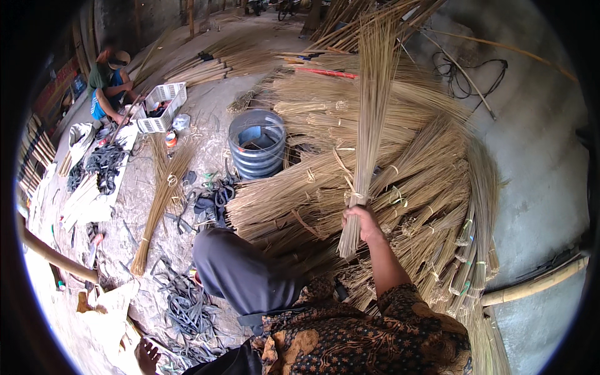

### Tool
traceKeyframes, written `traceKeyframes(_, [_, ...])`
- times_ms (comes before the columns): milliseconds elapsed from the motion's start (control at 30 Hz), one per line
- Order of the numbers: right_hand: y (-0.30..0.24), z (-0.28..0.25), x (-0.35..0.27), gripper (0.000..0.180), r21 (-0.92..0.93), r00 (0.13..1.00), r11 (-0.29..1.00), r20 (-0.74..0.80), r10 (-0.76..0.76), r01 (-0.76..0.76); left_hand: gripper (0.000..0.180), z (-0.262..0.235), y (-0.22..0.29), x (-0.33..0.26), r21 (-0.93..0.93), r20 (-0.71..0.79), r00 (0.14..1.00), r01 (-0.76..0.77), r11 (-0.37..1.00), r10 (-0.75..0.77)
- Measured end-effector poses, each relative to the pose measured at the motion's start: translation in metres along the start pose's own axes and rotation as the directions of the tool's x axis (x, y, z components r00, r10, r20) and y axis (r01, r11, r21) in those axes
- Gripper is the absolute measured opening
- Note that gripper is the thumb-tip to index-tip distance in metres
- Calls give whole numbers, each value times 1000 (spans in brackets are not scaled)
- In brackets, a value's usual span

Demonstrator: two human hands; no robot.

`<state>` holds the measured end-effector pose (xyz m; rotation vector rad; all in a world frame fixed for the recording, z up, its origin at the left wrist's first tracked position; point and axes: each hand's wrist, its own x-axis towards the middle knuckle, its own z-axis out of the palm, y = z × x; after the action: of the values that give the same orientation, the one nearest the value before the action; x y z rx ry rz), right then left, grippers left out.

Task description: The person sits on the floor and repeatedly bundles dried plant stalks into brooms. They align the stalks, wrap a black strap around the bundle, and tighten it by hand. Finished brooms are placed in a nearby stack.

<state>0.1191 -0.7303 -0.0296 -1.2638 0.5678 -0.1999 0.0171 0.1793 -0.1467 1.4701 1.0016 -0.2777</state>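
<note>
Containers stand on the floor ahead of you, left of a broad pile of tied stick bundles (306,178). Nearest is a grey-blue ribbed bucket (256,164), upright just beside the pile, with a flat blue piece and darker matter inside. Farther left, a white slotted crate (150,125) holds dark items, hard to make out, near a seated person (106,87). A small orange-and-white tub (170,142) sits close to the crate on your side.

Your right hand (360,222) is closed firmly around a bundle of thin sticks (374,112), near its lower end. The bundle rises almost upright in front of the pile, its thick ends below your fist and its thin tips fanning above. Your right forearm reaches forward and slightly left from a patterned sleeve (400,300). Your left hand (147,357) hangs low at the bottom left, fingers loosely spread and empty, near tangled black strips (186,315).
</note>
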Motion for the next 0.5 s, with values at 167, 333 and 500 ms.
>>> traceKeyframes(167, [6,7,17,37,-568,899,812,-276,-341,134,43,-3,1,9,23,-31,999,-16,1000,17])
traceKeyframes(333, [6,6,14,37,-479,921,868,-263,-287,133,58,-6,12,1,117,-7,994,-103,988,105])
traceKeyframes(500, [-44,9,27,32,-433,914,901,-352,-201,31,67,29,100,-20,106,-97,894,-427,898,437])
